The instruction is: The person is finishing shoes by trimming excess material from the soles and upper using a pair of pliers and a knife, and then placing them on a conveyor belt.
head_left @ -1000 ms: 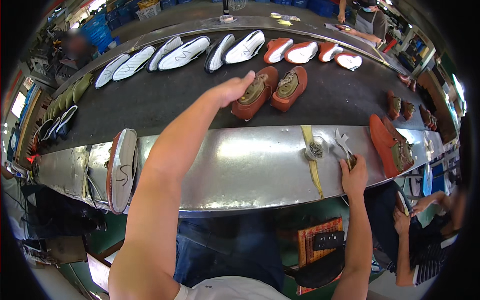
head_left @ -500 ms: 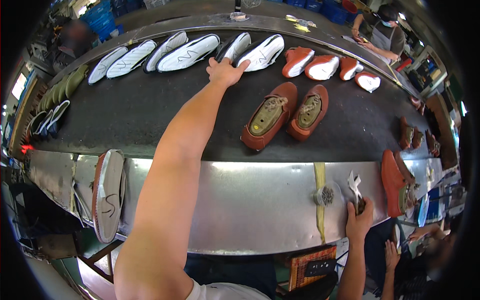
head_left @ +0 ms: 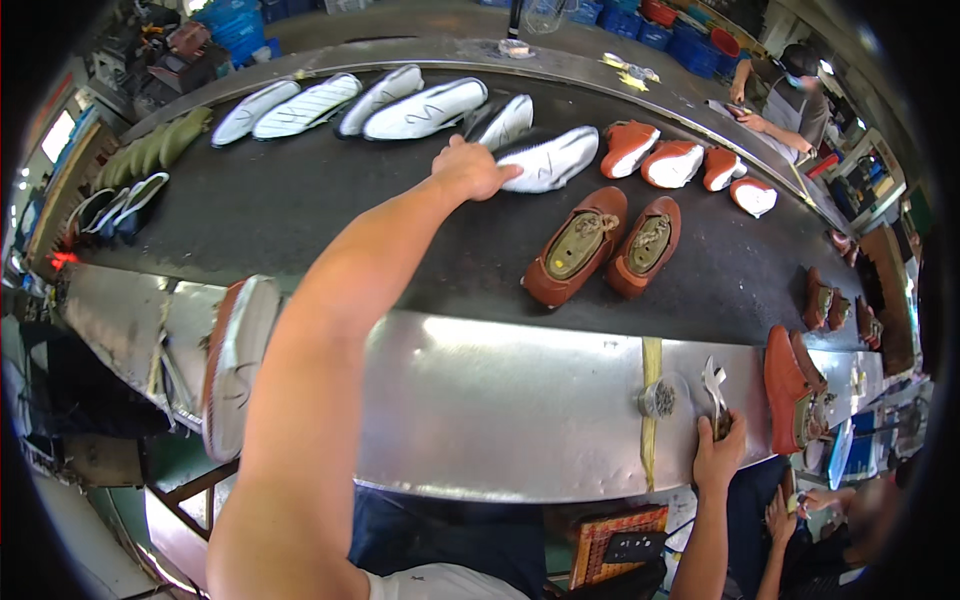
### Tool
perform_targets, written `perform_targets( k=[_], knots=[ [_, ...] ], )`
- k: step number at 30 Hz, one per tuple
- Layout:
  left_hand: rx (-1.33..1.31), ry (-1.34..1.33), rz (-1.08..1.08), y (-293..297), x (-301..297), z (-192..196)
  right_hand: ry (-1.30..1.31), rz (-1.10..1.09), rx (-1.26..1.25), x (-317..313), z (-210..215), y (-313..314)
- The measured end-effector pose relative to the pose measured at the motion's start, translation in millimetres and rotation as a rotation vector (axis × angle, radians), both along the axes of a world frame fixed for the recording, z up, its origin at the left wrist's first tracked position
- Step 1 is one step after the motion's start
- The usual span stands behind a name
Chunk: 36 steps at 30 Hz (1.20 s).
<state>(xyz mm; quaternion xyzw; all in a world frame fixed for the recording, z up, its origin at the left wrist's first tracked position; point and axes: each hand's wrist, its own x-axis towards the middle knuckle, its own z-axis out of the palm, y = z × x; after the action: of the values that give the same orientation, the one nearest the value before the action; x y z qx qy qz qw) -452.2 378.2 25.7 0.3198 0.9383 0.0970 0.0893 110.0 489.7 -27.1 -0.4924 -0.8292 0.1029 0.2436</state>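
— Left arm?
— Stretched far forward across the metal ledge (head_left: 500,400) and over the dark belt (head_left: 330,220), elbow nearly straight, forearm angled up and to the right. Left hand (head_left: 470,168) palm down, knuckles up, fingers curled onto the near end of a white shoe (head_left: 550,160).

— Gripping it?
— Touching, certainly. Closed around it or merely resting on it: cannot tell, since the fingertips sit hidden behind the knuckles.

— Where exactly on the belt?
— Far side, lying on its side, toe pointing right. Just beside another white shoe (head_left: 505,120) on the left, with a row of more white shoes (head_left: 425,108) running further left. Orange shoes with pale soles (head_left: 628,148) just to the right.

— Right hand?
— Low at the near edge of the ledge, arm coming straight up from below. Right hand (head_left: 718,458) clenched around the handles of pliers (head_left: 714,385), metal head pointing up onto the ledge.

— Nearby?
— Small round tin (head_left: 660,398) just left of the pliers, sitting on a yellow strip (head_left: 650,420). Pair of brown shoes (head_left: 610,245) on the belt, well apart from both hands. Orange-soled shoe (head_left: 238,360) upended on the ledge, left of the outstretched arm. Another person (head_left: 785,95) seated beyond the far rail.
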Motion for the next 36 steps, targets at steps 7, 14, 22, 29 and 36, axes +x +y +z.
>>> perform_targets(
  k=[7,14,22,29,36],
  knots=[
    [-0.186,0.069,-0.010,-227,131,101,-0.015,0.047,0.041,2,5,-11],
    [0.138,-0.014,0.113,-421,253,64,-0.006,0.083,0.116,5,-3,-17],
    [0.238,0.257,-0.301,-356,249,58,0.082,0.150,0.293,10,-13,-32],
    [0.289,0.461,-0.062,-337,217,107,0.354,0.213,-0.182,89,-29,-211],
    [0.595,-0.336,0.460,-547,105,-3,0.297,0.379,-0.865,121,-85,-373]
  ],
)
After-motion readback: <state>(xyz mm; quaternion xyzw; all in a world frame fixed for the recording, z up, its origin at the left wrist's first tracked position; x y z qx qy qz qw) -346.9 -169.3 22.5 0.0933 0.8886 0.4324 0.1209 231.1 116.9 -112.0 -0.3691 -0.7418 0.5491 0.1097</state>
